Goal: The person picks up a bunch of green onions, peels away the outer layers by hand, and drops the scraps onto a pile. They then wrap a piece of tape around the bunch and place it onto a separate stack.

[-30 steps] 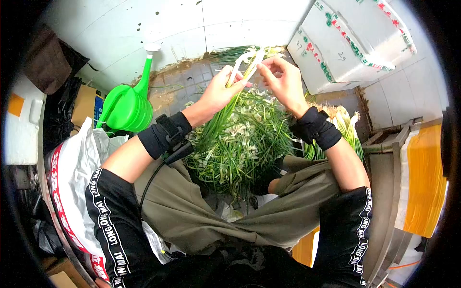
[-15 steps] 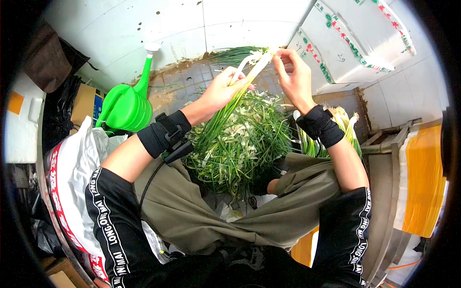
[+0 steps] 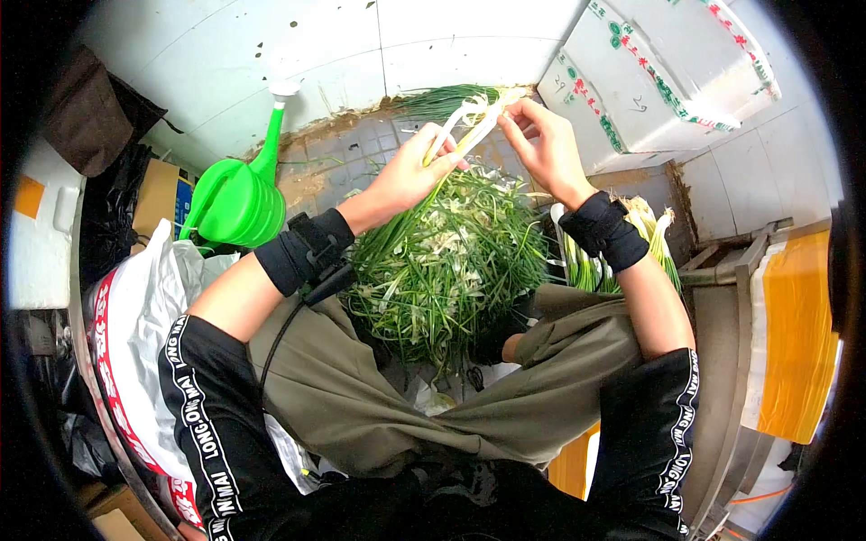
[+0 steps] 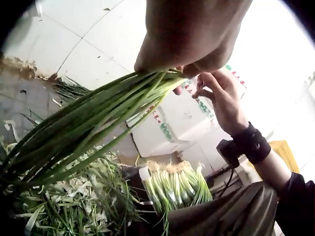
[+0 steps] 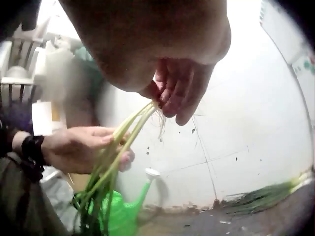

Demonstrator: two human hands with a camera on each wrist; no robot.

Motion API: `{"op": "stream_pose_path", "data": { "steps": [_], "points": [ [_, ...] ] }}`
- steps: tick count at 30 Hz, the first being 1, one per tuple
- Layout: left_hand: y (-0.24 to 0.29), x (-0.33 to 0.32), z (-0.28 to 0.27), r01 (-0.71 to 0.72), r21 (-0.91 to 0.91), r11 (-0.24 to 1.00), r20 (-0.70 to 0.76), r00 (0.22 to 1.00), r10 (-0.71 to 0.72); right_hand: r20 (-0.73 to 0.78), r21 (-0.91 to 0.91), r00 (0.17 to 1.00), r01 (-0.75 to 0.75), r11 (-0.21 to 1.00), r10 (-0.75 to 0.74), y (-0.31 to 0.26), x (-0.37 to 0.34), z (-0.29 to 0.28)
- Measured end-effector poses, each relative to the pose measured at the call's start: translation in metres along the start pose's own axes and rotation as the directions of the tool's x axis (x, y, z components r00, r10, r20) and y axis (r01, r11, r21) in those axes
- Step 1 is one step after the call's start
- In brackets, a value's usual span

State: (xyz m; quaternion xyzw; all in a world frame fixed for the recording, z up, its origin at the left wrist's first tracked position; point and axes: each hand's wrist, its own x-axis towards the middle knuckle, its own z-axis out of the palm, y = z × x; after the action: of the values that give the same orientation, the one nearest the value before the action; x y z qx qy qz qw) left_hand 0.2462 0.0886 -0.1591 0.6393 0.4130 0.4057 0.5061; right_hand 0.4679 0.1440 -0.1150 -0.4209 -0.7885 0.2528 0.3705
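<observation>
My left hand (image 3: pixel 413 171) grips a small bunch of green onions (image 4: pixel 108 105), white ends up and right, long green leaves hanging down to the left. At the root end, the thumb and fingers of my right hand (image 3: pixel 548 149) pinch the stalks; the right wrist view shows thin roots (image 5: pixel 161 120) hanging beside these fingertips. Below both hands lies a large heap of loose green leaves and pale peelings (image 3: pixel 442 261). A stack of onions with roots (image 4: pixel 174 184) lies right of the heap, and more onions (image 3: pixel 442 102) lie by the wall.
A green watering can (image 3: pixel 239 203) stands at the left on the tiled floor, near a white and red sack (image 3: pixel 135 352). White foam boxes (image 3: pixel 622 99) stand at the back right. A metal frame (image 3: pixel 722 361) with a yellow-taped box (image 3: pixel 794 334) is at the right.
My right hand moved out toward the root ends, then in slightly, and now pinches there. My left hand stays nearly in place, still gripping the bunch.
</observation>
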Motion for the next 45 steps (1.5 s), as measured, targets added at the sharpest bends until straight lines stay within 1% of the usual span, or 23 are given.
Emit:
{"op": "stream_pose_path", "data": {
  "steps": [2, 3, 5, 7, 11, 15, 17, 18, 20, 21, 23, 24, 25, 26, 28, 30, 31, 33, 34, 36, 40, 42, 45],
  "points": [
    [0.000, 0.000, 0.001, 0.003, 0.001, 1.000, 0.008, 1.000, -0.003, 0.019, -0.262, 0.957, 0.284, 0.922, -0.289, -0.001, 0.000, -0.005],
    [0.000, 0.000, 0.002, -0.002, -0.031, 1.000, 0.002, 1.000, 0.002, 0.018, -0.262, 0.957, 0.283, 0.923, -0.288, -0.001, 0.001, -0.008],
    [0.001, 0.001, 0.004, -0.006, -0.064, 0.998, 0.000, 1.000, 0.006, -0.001, -0.374, 0.906, 0.391, 0.841, -0.422, 0.000, 0.005, -0.013],
    [0.006, 0.002, 0.003, 0.040, -0.094, 0.995, 0.019, 0.999, -0.039, -0.013, -0.391, 0.908, 0.381, 0.837, -0.419, 0.003, 0.006, -0.015],
    [-0.001, 0.004, 0.000, 0.028, -0.142, 0.989, 0.050, 0.999, -0.021, -0.037, -0.385, 0.916, 0.356, 0.851, -0.400, 0.005, 0.006, -0.014],
    [0.005, 0.006, -0.003, 0.066, -0.210, 0.976, 0.061, 0.997, -0.055, -0.081, -0.400, 0.913, 0.337, 0.852, -0.399, 0.009, 0.010, -0.011],
    [0.008, 0.006, -0.004, 0.074, -0.227, 0.971, 0.059, 0.996, -0.063, -0.152, -0.281, 0.919, 0.314, 0.907, -0.365, 0.011, 0.012, -0.009],
    [0.009, 0.005, -0.005, 0.106, -0.219, 0.970, 0.051, 0.994, -0.097, -0.150, -0.282, 0.918, 0.316, 0.906, -0.366, 0.011, 0.012, -0.008],
    [0.011, 0.004, -0.007, 0.134, -0.210, 0.968, 0.037, 0.991, -0.129, -0.129, -0.139, 0.965, 0.211, 0.968, -0.229, 0.010, 0.010, -0.006],
    [0.011, 0.003, -0.010, 0.167, -0.185, 0.969, 0.049, 0.986, -0.160, -0.129, -0.139, 0.964, 0.214, 0.967, -0.232, 0.005, 0.009, -0.007],
    [0.009, 0.002, -0.010, 0.200, -0.161, 0.966, 0.058, 0.979, -0.193, 0.025, -0.240, 0.997, 0.082, 0.967, -0.078, -0.004, 0.005, -0.011],
    [0.006, 0.002, -0.008, 0.125, -0.122, 0.985, 0.042, 0.992, -0.121, 0.028, -0.240, 0.997, 0.082, 0.967, -0.078, -0.005, 0.005, -0.010],
    [0.003, 0.002, -0.006, 0.050, -0.082, 0.995, 0.030, 0.998, -0.048, 0.056, -0.311, 0.994, 0.103, 0.945, -0.090, -0.006, 0.004, -0.009],
    [0.000, 0.002, -0.005, 0.051, -0.082, 0.995, 0.030, 0.998, -0.049, 0.083, -0.379, 0.991, 0.126, 0.917, -0.101, -0.007, 0.004, -0.007],
    [0.002, 0.000, -0.003, -0.014, 0.077, 0.997, -0.008, 1.000, 0.014, 0.067, -0.379, 0.988, 0.156, 0.912, -0.141, -0.005, 0.003, -0.004],
    [0.000, 0.001, -0.001, -0.031, 0.120, 0.992, -0.022, 0.999, 0.034, 0.034, -0.383, 0.975, 0.216, 0.898, -0.220, -0.002, 0.002, 0.000],
    [-0.002, 0.001, 0.000, -0.048, 0.163, 0.986, -0.035, 0.998, 0.054, 0.034, -0.383, 0.975, 0.216, 0.898, -0.220, 0.000, 0.002, 0.000],
    [-0.005, 0.001, 0.000, -0.047, 0.118, 0.992, -0.017, 0.999, 0.049, 0.050, -0.407, 0.955, 0.288, 0.867, -0.294, 0.006, 0.003, -0.001],
    [-0.005, 0.002, -0.001, -0.045, 0.073, 0.996, 0.001, 0.999, 0.045, 0.050, -0.407, 0.955, 0.287, 0.867, -0.293, 0.008, 0.003, -0.002],
    [-0.004, 0.002, -0.002, -0.030, 0.041, 0.999, 0.015, 0.999, 0.029, 0.031, -0.448, 0.909, 0.384, 0.807, -0.415, 0.011, 0.004, -0.004],
    [0.004, 0.007, -0.003, 0.032, -0.071, 0.997, 0.022, 0.999, -0.030, -0.023, -0.480, 0.885, 0.397, 0.782, -0.464, 0.014, 0.010, -0.003],
    [0.006, 0.011, -0.004, 0.025, -0.080, 0.997, 0.023, 0.999, -0.023, -0.048, -0.512, 0.904, 0.343, 0.787, -0.425, 0.016, 0.013, -0.003],
    [0.008, 0.015, -0.006, 0.033, -0.064, 0.997, 0.017, 0.999, -0.032, -0.071, -0.526, 0.899, 0.334, 0.782, -0.432, 0.019, 0.018, -0.002]
  ]
}}
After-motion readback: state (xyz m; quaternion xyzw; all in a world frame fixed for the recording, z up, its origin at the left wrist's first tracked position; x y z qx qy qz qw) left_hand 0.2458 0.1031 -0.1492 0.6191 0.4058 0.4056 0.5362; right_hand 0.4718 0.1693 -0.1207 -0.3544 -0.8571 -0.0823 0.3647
